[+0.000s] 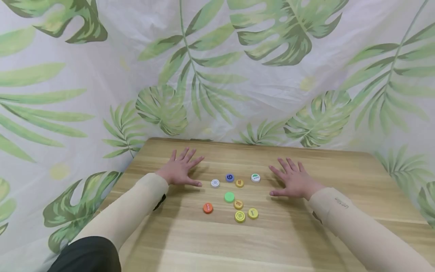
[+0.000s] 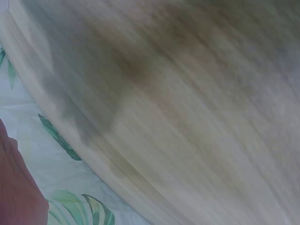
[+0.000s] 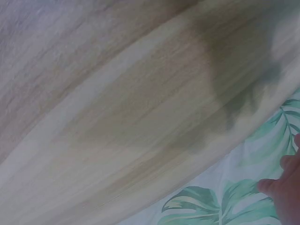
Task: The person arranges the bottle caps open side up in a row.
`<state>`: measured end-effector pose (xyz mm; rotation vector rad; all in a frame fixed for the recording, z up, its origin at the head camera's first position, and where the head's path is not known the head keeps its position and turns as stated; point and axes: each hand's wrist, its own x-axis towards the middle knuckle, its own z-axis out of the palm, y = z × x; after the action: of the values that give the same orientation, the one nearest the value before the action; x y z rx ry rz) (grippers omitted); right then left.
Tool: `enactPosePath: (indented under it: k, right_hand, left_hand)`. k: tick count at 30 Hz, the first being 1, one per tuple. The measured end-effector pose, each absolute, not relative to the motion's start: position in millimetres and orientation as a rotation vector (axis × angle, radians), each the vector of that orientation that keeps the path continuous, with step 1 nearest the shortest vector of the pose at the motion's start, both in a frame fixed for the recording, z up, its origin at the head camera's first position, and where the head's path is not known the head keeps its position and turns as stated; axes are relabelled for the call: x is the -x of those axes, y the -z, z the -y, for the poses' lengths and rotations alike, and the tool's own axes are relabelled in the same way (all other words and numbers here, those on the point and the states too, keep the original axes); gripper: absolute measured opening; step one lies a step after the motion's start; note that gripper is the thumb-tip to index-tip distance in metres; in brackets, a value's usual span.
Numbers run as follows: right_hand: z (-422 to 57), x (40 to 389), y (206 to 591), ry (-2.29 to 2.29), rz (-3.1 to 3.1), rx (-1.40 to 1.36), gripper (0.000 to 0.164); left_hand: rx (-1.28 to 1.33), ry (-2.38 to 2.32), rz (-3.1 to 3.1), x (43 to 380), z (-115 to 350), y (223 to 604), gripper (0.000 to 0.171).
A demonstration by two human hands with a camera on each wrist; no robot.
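Several round bottle caps lie in a loose group on the wooden table (image 1: pixel 183 241). At the back of the group are a white cap (image 1: pixel 215 183), a blue cap (image 1: pixel 229 177), a small yellow-orange cap (image 1: pixel 239 183) and a white-and-green cap (image 1: pixel 255 178). Nearer lie a green cap (image 1: pixel 229 197), another yellow-orange cap (image 1: pixel 238 204), a red cap (image 1: pixel 208 208) and yellow caps (image 1: pixel 239 216). My left hand (image 1: pixel 179 169), fingers spread, is left of the white cap and holds nothing. To the right of the white-and-green cap, my right hand (image 1: pixel 293 181) is spread too, holding nothing.
A leaf-printed cloth (image 1: pixel 217 94) hangs behind the table and along its sides. The table's back edge runs just beyond the hands. Both wrist views show bare wood grain, hand shadows and a curved-looking table edge. Something dark and rounded (image 1: pixel 88 257) shows at lower left.
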<state>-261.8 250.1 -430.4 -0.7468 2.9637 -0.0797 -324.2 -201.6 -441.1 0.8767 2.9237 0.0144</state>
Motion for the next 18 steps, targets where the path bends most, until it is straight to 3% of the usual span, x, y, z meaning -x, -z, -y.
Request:
enactPosePath:
  k: [7, 18]
  right_hand:
    - [-250.4, 268.2, 431.7, 0.152, -2.944, 0.73, 0.099]
    - [-237.4, 281.3, 416.0, 0.589, -2.862, 0.608, 0.086]
  left_hand:
    - [-0.852, -0.171, -2.951, 330.9, 192.6, 442.7, 0.111]
    - [-0.799, -0.744, -2.896, 336.2, 157.3, 410.5, 0.096]
